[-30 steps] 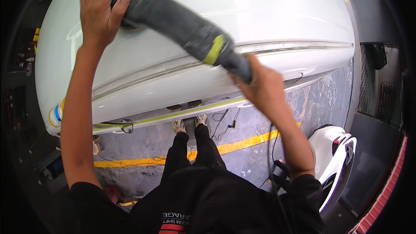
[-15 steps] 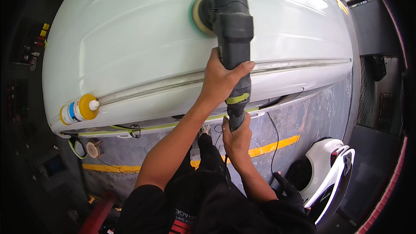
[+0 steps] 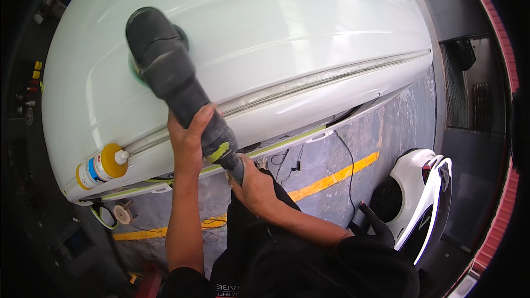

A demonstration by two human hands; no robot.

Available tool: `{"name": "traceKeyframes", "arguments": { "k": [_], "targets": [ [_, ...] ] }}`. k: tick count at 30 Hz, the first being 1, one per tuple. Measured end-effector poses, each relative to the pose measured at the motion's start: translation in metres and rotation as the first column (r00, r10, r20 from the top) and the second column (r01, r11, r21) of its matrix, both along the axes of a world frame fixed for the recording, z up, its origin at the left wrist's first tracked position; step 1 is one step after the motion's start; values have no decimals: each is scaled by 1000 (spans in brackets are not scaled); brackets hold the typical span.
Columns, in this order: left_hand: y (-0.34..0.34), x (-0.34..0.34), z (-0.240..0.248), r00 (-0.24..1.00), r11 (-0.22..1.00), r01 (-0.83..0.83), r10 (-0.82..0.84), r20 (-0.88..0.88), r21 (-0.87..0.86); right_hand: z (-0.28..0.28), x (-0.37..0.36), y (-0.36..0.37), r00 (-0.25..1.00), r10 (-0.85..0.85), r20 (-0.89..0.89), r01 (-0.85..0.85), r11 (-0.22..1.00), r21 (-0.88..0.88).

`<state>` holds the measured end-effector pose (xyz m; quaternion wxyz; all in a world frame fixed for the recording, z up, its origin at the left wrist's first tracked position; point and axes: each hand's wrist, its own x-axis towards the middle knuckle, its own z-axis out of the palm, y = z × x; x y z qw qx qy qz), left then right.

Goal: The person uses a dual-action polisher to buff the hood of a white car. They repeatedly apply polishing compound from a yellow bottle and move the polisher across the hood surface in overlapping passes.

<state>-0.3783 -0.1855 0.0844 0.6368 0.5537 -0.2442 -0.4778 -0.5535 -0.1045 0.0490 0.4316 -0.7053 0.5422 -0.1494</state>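
A black handheld polishing machine [image 3: 165, 72] lies with its round pad flat on the white car panel [image 3: 309, 33]. My left hand [image 3: 187, 138] wraps around the machine's body just below the head. My right hand [image 3: 251, 185] grips the rear end of the handle, near a yellow-green band, where the cord leaves. A bottle with a yellow cap [image 3: 102, 166] lies on the panel's lower left edge, to the left of my left forearm.
Below the panel is a grey concrete floor with a yellow painted line [image 3: 331, 176]. A thin black cable [image 3: 349, 171] runs across it. A white and black moulded part [image 3: 425, 198] stands at the lower right. Dark shelving lines the left edge.
The polisher has swung from the panel's upper middle to its left side, now tilting up-left. Both hands kept their grip. The yellow-capped bottle has not moved on the panel.
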Motion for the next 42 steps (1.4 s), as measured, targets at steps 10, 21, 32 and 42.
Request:
{"name": "traceKeyframes", "arguments": {
  "k": [10,21,32,42],
  "targets": [
    [-24,-37,4,981,986,168,-168,-94,-6,13,-29,3,991,-125,-49,123,991,-44],
    [-120,-144,-12,930,922,354,-364,-42,-155,9,-92,-51,918,-395,-30,379,899,-221],
    [-30,-35,0,993,996,45,-52,-107,-71,22,-34,-16,998,-38,-55,35,998,-50],
    [36,-84,48,939,993,-34,70,-336,112,109,-109,23,971,215,-104,-226,968,-112]
  ]
}}
